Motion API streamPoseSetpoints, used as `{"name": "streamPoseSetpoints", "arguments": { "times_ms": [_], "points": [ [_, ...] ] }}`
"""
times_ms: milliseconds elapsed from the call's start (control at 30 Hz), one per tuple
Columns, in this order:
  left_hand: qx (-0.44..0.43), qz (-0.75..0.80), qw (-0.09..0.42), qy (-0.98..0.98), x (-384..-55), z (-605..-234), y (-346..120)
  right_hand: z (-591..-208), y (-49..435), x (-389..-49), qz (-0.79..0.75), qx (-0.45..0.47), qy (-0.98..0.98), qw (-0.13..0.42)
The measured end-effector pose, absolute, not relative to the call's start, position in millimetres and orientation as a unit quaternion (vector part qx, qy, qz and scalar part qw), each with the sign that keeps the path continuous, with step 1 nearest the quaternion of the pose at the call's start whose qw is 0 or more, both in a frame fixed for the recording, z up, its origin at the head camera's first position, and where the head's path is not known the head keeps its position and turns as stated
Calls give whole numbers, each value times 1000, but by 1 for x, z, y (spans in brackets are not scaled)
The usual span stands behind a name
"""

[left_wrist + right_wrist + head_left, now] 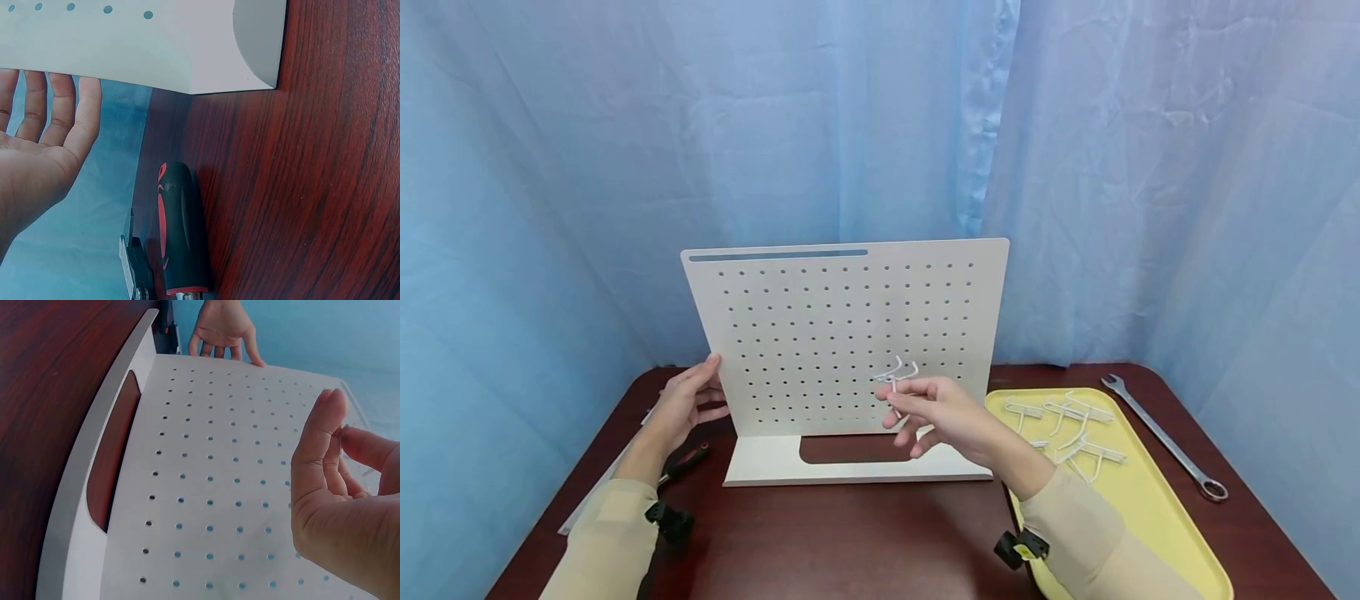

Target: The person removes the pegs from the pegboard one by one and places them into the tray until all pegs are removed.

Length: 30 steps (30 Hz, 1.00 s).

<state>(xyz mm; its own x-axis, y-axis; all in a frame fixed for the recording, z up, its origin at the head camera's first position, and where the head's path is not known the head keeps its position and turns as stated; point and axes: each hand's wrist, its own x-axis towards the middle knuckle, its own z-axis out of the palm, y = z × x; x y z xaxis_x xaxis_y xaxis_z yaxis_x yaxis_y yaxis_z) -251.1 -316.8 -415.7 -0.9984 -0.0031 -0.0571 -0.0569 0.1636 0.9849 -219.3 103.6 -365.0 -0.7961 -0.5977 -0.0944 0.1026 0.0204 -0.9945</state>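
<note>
A white pegboard (850, 333) stands upright on its flat base in the middle of the table. My left hand (688, 396) holds its left edge, with the fingers (62, 106) passing behind the board in the left wrist view. In front of the board's lower right part, my right hand (943, 414) pinches a white wire pegboard hook (897, 375) between thumb and fingertips, its two prongs pointing up. The hook looks apart from the panel. In the right wrist view, the right hand's fingers (319, 437) mostly hide it.
A yellow tray (1150, 517) at the right holds several more white hooks (1082, 446). Beyond it lies a combination wrench (1172, 442). Left of the base lies a tool with a black and red handle (181, 225), beside another black tool (134, 262). Blue curtains (775, 125) surround the table.
</note>
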Motion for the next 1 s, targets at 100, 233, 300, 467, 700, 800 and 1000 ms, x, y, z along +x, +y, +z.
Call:
{"name": "streamPoseSetpoints", "arguments": {
  "times_ms": [100,233,300,467,700,800,1000],
  "points": [
    [-20,646,20,763,-251,-416,-317,-369,116,-218,-661,-186,681,253],
    [-16,646,19,763,-252,-418,-318,-373,131,-216,-648,-187,699,237],
    [-15,646,18,763,-252,-418,-318,-374,138,-216,-641,-190,707,231],
    [-16,643,18,765,-252,-417,-317,-373,154,-216,-620,-196,729,214],
    [-18,641,22,767,-252,-416,-317,-372,180,-218,-598,-198,752,194],
    [-19,642,23,766,-252,-415,-317,-373,192,-219,-587,-195,762,190],
    [-19,649,22,760,-252,-415,-317,-379,219,-221,-570,-175,783,179]
  ]
}}
